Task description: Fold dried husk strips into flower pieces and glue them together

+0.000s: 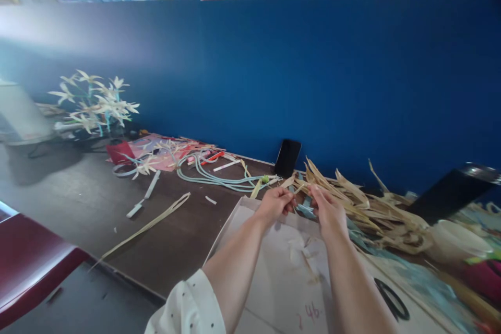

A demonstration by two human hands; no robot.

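Observation:
Above the far edge of a shallow white box (pixel 270 271), my left hand (pixel 277 201) and my right hand (pixel 325 207) are a short way apart. A thin pale strip of dried husk (pixel 299 188) runs between them, pinched in the fingers of both. Small husk scraps (pixel 309 266) lie in the box, which has handwritten marks on its bottom. A heap of dried corn husks (pixel 376 214) spreads just beyond and to the right of my right hand.
A phone (pixel 288 158) leans against the blue wall. Pale blue cords (pixel 211 180) lie coiled left of it. Husk flowers (pixel 102 102) stand at the far left. A long split strip (pixel 144 227) lies on the table. Scissor handles (pixel 392 300) show at right, near a black bottle (pixel 450 193).

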